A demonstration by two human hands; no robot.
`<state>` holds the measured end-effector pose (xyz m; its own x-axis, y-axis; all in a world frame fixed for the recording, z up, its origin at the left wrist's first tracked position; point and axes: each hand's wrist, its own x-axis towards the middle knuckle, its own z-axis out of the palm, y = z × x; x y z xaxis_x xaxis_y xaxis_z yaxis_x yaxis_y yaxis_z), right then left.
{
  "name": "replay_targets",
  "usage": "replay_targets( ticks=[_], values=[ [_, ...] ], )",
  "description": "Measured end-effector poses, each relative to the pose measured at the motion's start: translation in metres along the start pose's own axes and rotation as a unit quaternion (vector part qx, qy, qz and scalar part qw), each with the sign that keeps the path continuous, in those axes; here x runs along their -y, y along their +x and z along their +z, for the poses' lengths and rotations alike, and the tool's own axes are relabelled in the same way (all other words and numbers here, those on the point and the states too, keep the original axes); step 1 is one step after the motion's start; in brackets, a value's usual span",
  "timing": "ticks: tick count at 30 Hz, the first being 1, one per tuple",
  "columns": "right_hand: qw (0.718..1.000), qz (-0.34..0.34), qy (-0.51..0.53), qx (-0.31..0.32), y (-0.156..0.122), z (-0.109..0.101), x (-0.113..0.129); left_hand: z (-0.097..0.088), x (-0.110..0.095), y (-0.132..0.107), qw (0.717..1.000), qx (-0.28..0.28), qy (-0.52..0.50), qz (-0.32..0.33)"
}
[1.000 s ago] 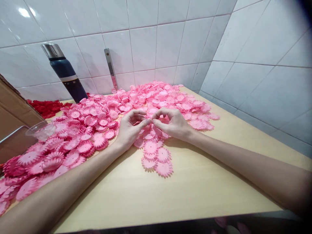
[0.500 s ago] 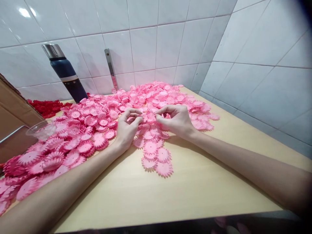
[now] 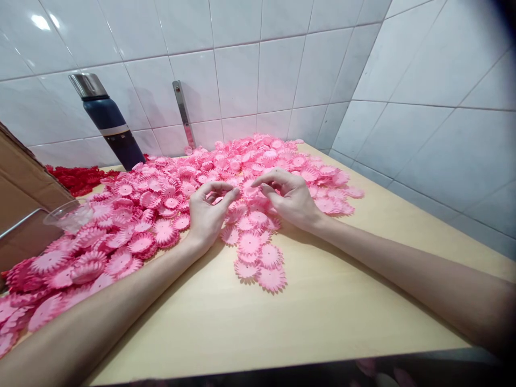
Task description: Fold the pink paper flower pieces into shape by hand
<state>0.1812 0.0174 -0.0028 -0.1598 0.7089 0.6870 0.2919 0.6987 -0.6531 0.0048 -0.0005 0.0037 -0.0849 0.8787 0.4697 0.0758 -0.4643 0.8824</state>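
My left hand (image 3: 209, 212) hovers over the near part of a pile of pink paper-like flower pieces (image 3: 165, 230). Its thumb and index fingertip are pinched together; whatever may be between them is too small to make out. Facing it, my right hand (image 3: 292, 199) has curled fingers, with a gap between thumb and index finger and nothing visible in it. Below and between the hands, several round, fringed pieces (image 3: 249, 243) with small centre holes lie overlapping in a short trail on the table.
A pale wooden table (image 3: 322, 317) carries the pile. A dark blue bottle (image 3: 110, 121) stands at the back left, near red pieces (image 3: 78, 180). A clear plastic cup (image 3: 68, 215) and a cardboard box (image 3: 26, 188) are at the left. Tiled walls (image 3: 278, 64) border the back and right.
The flower piece between both hands' fingertips is no longer held there. My right thumb and index finger have parted, and my left hand has shifted slightly left.
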Motion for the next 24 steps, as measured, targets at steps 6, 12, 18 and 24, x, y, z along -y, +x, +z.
replay_targets(
  ticks=[6, 12, 18, 24],
  values=[
    [0.998, 0.041, -0.032, 0.034, -0.001, -0.003, 0.005, 0.0, -0.005, -0.003, 0.999, 0.027, 0.0, 0.022],
    [0.999, 0.037, 0.003, 0.002, 0.0, -0.002, 0.004, 0.0, -0.005, -0.003, 0.999, 0.047, 0.001, 0.012],
    [0.996, 0.075, 0.044, -0.002, 0.0, -0.001, -0.001, -0.002, 0.004, 0.001, 0.997, 0.052, 0.01, -0.05],
    [0.997, 0.065, 0.027, -0.01, 0.0, -0.001, 0.002, -0.002, 0.004, 0.0, 0.996, 0.069, -0.015, -0.057]
  ],
)
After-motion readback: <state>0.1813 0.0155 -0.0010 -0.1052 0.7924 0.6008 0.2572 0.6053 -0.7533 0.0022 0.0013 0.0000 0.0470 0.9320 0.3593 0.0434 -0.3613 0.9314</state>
